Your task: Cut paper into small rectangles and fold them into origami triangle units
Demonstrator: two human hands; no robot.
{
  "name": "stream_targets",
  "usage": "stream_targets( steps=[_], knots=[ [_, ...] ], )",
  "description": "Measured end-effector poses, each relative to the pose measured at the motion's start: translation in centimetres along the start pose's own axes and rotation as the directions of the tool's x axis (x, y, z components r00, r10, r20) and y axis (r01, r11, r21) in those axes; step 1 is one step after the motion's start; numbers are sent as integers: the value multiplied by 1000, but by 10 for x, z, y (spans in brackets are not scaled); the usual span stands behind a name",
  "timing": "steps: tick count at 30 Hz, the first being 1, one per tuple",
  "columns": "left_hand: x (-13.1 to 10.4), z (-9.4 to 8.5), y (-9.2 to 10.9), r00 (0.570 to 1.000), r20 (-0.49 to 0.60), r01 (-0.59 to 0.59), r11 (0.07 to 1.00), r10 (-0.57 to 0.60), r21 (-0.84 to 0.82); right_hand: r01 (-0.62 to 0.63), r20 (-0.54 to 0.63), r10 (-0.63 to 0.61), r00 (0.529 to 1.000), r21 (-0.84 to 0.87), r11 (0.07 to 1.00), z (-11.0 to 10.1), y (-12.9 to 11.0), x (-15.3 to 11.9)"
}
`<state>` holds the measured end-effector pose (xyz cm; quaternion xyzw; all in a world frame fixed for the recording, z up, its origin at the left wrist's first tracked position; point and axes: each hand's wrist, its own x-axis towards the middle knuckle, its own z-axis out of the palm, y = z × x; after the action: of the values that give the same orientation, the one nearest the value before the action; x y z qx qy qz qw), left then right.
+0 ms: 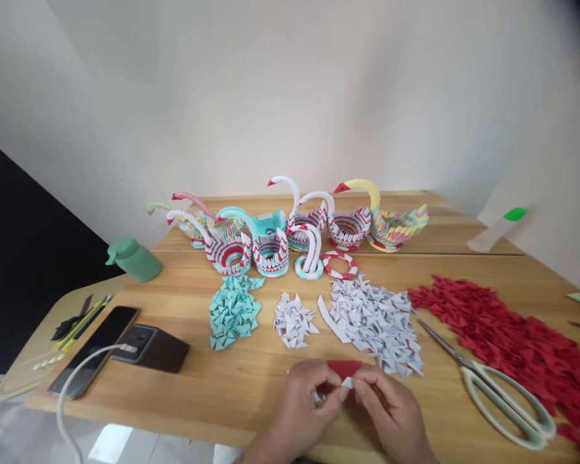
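Observation:
At the table's front, my left hand point(303, 401) and my right hand point(387, 407) meet, fingertips pinched together on a small white folded paper piece point(347, 383). Another bit of white paper shows inside the curl of my left fingers. Just behind the fingers lies a flat red item point(344, 368), partly covered by my hands. Beyond are a small pile of white folded paper triangles point(294, 322) and a larger white pile point(372, 322). A curved white strip of joined pieces point(332, 320) rests along the larger pile's left side.
Several paper swans point(270, 254) line the table's back, with a red and white ring point(339, 265) before them. Teal triangles point(234, 312) lie left, red triangles point(517, 341) right. Scissors point(488, 386) sit near my right hand. A power bank point(149, 348), phone point(96, 348) and green bottle point(134, 259) stand left.

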<state>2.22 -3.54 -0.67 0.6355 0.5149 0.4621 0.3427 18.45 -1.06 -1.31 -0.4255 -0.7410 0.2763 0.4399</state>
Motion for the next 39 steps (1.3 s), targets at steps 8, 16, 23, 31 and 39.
stream_targets(
  steps=[8,16,23,31,39],
  knots=[
    [-1,2,-3,999,-33,-34,999,35,31,-10,-12,10,1000,6,1000,3,3,-2],
    [0,3,-3,997,-34,-64,998,64,27,8,34,-9,999,44,999,2,7,-5],
    [0,-1,1,996,-87,10,1000,-10,-10,-64,55,57,997,143,988,0,7,-4],
    [2,-2,1,997,-69,-28,998,24,-59,-114,67,110,992,68,991,0,-2,-1],
    [2,-4,4,999,-46,-20,1000,19,-10,-54,97,45,994,89,995,-1,-2,1]
  ],
)
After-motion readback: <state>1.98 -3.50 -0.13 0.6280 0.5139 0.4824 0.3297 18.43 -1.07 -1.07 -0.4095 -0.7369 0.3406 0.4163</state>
